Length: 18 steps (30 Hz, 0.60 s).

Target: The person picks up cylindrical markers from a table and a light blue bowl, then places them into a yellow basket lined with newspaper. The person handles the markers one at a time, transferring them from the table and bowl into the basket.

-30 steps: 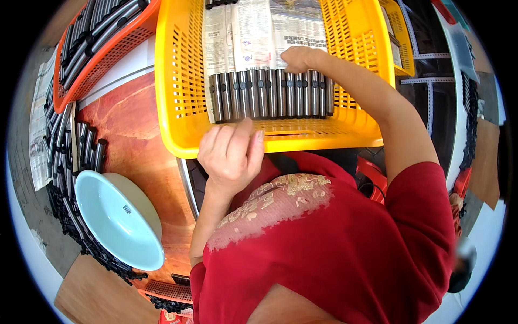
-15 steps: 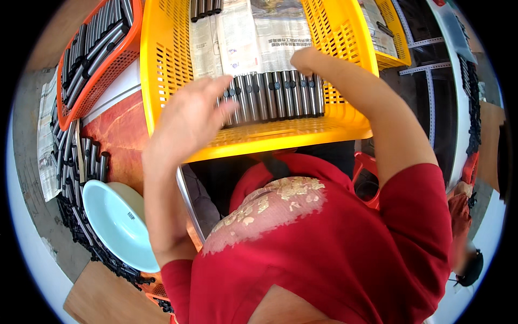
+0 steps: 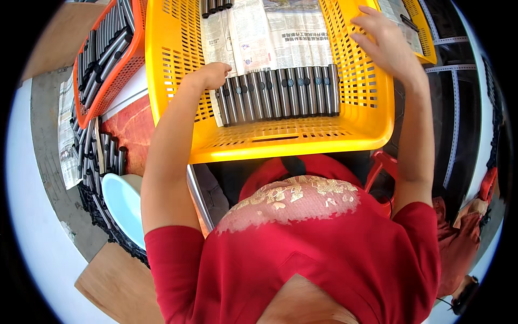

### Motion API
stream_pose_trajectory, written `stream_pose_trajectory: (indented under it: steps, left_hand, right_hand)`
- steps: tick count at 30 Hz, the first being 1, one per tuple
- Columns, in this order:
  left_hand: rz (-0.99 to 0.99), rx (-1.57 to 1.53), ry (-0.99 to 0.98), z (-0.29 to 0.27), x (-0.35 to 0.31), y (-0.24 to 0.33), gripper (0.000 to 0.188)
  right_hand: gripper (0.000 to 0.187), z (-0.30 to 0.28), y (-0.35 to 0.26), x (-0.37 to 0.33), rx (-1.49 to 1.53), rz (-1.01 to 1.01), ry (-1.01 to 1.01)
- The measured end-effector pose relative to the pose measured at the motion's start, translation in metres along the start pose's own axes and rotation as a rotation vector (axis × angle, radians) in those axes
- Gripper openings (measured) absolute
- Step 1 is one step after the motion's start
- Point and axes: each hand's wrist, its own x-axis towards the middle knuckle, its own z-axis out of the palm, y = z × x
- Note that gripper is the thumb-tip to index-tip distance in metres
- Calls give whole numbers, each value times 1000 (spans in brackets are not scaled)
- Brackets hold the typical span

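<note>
A row of dark metal tubes [image 3: 278,94] with black ends and black fittings lies side by side on newspaper [image 3: 259,43] in a yellow plastic basket [image 3: 291,144]. My left hand [image 3: 212,75] is closed at the top of the row's left end. Its curled fingers hide what they hold, if anything. Over the basket's right rim, my right hand [image 3: 386,40] is raised with fingers apart and nothing in it. More tubes [image 3: 216,6] show at the basket's far left, cut off by the picture's edge.
An orange basket [image 3: 121,70] full of similar tubes stands at the left. Below it lie loose tubes [image 3: 110,154], beside a pale blue basin [image 3: 121,200]. Another yellow basket [image 3: 426,32] sits at the far right. A red stool [image 3: 380,167] stands near my right arm.
My right hand has left the tubes' right end and moved right, over the rim, its fingers spreading. My left hand has gone from spread to curled at the row's left end. The view has shifted slightly.
</note>
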Motion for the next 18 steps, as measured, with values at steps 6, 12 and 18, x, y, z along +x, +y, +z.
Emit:
stream_pose_trajectory:
  steps: [6,12,18]
  left_hand:
    - [12,28,-21,19,21,-5,55]
    - [-78,7,39,15,25,1,48]
    - [10,162,83,21,41,11,48]
  right_hand:
    - [11,37,31,-19,377,-23,196]
    - [12,41,35,-18,360,-11,215]
    - [13,40,36,-17,370,-2,207]
